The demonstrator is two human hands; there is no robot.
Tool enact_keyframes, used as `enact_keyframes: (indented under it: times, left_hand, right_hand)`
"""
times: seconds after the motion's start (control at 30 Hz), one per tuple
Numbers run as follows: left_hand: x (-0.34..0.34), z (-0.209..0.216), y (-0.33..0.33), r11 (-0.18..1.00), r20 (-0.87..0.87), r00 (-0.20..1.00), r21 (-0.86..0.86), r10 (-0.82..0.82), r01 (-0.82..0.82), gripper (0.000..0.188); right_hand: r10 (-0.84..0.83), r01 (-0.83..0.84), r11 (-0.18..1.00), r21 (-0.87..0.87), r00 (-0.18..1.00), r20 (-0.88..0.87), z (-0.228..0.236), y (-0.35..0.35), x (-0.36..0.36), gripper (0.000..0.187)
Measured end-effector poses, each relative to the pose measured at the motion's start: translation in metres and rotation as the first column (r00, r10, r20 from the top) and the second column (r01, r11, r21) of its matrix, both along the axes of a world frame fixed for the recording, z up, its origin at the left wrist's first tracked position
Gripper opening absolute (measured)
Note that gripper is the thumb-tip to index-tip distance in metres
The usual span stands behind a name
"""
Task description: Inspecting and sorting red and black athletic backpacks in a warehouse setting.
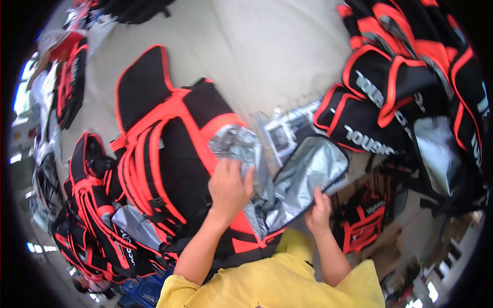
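A large black backpack with bright red-orange trim lies in front of me. Its side compartment is unzipped, showing a crumpled silver lining. My left hand is at the compartment's edge, fingers curled on the silver lining and thumb raised; the fingertips are partly hidden. To the right, the compartment's silver-lined flap is folded outward. My right hand pinches the dark rim of that flap between thumb and fingers. At the far left of the backpack, a black top flap with red edging stands folded open.
Several similar black and red bags are heaped at the right, one showing a silver panel. More bags lie at the left. Clear plastic packaging sits beyond the open flap. A pale cloth-like surface stretches behind.
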State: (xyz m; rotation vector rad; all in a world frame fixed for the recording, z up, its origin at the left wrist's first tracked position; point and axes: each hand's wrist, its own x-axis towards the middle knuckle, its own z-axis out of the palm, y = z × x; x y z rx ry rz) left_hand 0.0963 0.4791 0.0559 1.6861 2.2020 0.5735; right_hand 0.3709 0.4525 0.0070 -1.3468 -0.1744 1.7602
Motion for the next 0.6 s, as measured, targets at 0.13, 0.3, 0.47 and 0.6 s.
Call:
enact_keyframes:
  times: [0.13,0.3,0.47,0.6]
  left_hand:
    - [0.022,-0.007,0.032,0.858,-0.234,0.969,-0.511,-0.081,-0.052,0.054]
    - [-0.006,-0.052,0.014,0.863,0.177,0.984,-0.502,0.030,0.064,0.045]
    - [-0.024,-0.024,-0.062,0.867,0.856,-0.395,-0.442,0.333,-0.228,0.042]
    - [-0.008,-0.036,-0.086,0.771,0.746,-0.650,-0.499,0.148,-0.397,0.057]
  right_hand:
    - [0.023,-0.031,0.993,-0.116,0.998,-0.063,-0.042,-0.022,0.018,0.026]
    - [0.006,-0.005,0.997,-0.079,1.000,0.010,-0.033,-0.016,0.010,0.022]
    - [0.262,-0.260,0.965,-0.035,0.957,0.122,-0.016,-0.008,0.032,0.025]
    - [0.218,-0.218,0.976,0.009,0.976,0.029,0.028,0.019,0.008,0.024]
